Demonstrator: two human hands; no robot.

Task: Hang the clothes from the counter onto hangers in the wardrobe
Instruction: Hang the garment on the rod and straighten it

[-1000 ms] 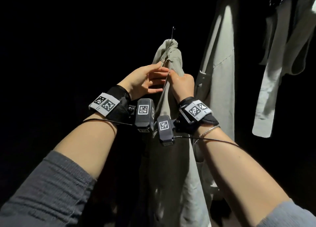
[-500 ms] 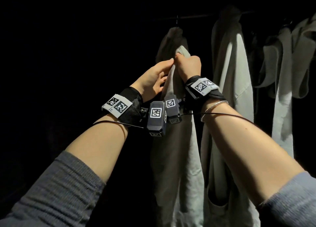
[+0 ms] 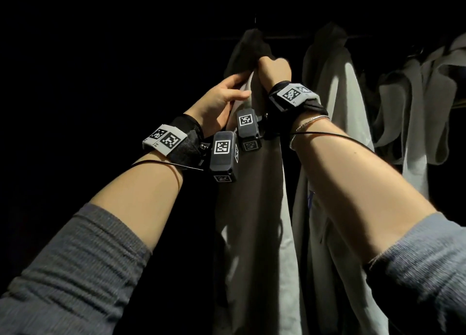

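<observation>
My right hand (image 3: 273, 69) is clenched around the upper fabric of the pale garment (image 3: 254, 208), which hangs at the wardrobe rail (image 3: 290, 36) beneath a thin hanger hook (image 3: 255, 21). My left hand (image 3: 222, 102) rests on the garment's left edge, fingers extended and thumb against the cloth. To the right hang a second light garment (image 3: 335, 87) and further clothes (image 3: 423, 95); the surroundings are dark.

No words, brand names or numbers can be read. The only signs are black-and-white square code markers: two on the left wristband (image 3: 165, 140), one on the right wristband (image 3: 293, 94), and several on the two dark sensor boxes (image 3: 223, 156) hanging between those wristbands.
</observation>
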